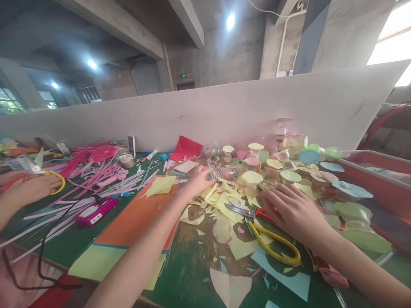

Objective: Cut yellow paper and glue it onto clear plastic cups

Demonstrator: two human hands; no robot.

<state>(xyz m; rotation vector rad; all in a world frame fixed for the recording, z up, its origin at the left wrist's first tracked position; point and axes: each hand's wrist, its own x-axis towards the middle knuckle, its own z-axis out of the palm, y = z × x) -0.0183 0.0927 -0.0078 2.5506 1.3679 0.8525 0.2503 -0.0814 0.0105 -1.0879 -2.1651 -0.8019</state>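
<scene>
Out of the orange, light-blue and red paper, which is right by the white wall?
The red sheet, beyond the left hand, lies by the white wall; the orange sheet and light-blue piece lie farther from it.

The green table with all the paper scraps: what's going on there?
The left hand is at the end of a striped, see-through plastic piece. The right hand has its fingers by the red handle of open scissors; whether it grips them is unclear. Yellow paper scraps lie around, with paper-topped plastic cups beyond. At the far left, another person's hand is at more scissors.
</scene>
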